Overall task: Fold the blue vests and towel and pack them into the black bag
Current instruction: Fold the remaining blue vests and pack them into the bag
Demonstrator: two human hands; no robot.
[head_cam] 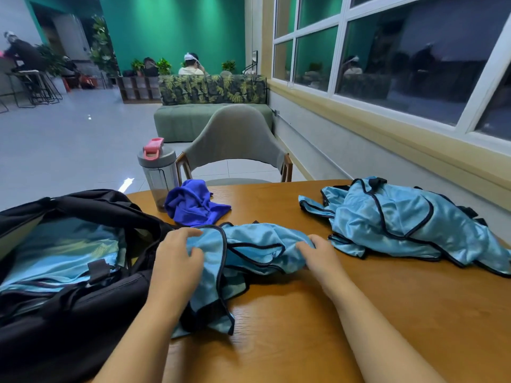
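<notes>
Your left hand (177,261) and right hand (318,255) both grip one crumpled vest (249,250) with curled fingers, at the bench's (387,313) near-left part; open bag (69,258) at left edge holds blue cloth; towel (193,203) by far edge; vest pile (401,217) at right edge.

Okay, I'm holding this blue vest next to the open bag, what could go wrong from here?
The vest is bunched between your left hand and right hand; it may go into the black bag crumpled. Its lower edge hangs near the table edge and might slip off. A wide sweep could tip the water bottle behind the purple towel.
</notes>
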